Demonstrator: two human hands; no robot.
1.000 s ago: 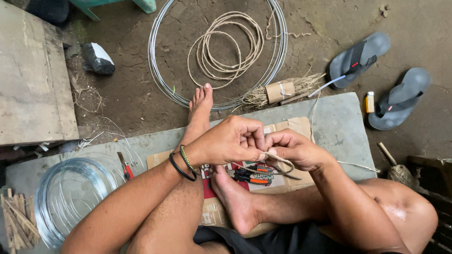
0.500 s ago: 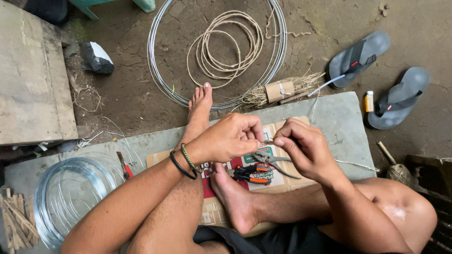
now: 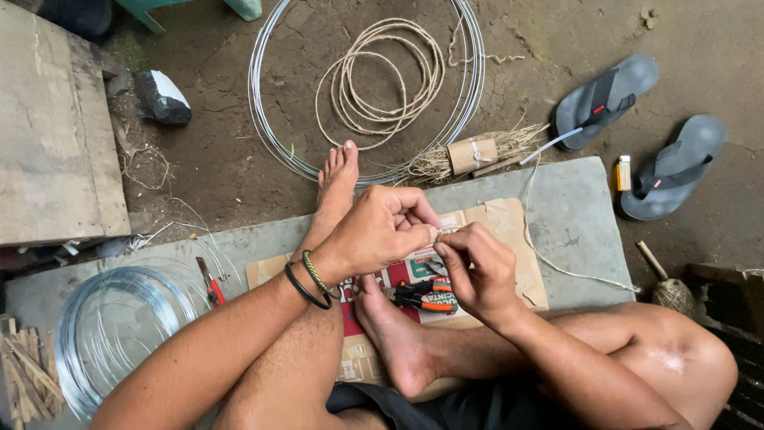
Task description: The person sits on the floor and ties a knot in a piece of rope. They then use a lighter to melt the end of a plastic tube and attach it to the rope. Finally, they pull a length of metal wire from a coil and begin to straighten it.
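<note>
Both hands meet over the flattened cardboard sheet [image 3: 493, 223]. The left hand [image 3: 382, 231] is curled shut and the right hand [image 3: 477, 271] pinches with thumb and forefinger; between them they grip a small piece of thin wire [image 3: 439, 237], mostly hidden by fingers. It looks light, springy and sharp-ended, best held close to the bend. Orange-handled pliers [image 3: 426, 295] lie on the cardboard just below the hands.

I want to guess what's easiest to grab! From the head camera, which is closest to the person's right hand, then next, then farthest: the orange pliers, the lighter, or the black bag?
1. Orange pliers: just below the right hand, on the cardboard.
2. Lighter: up and to the right, beside a sandal.
3. Black bag: far off at the upper left, on the dirt.
</note>
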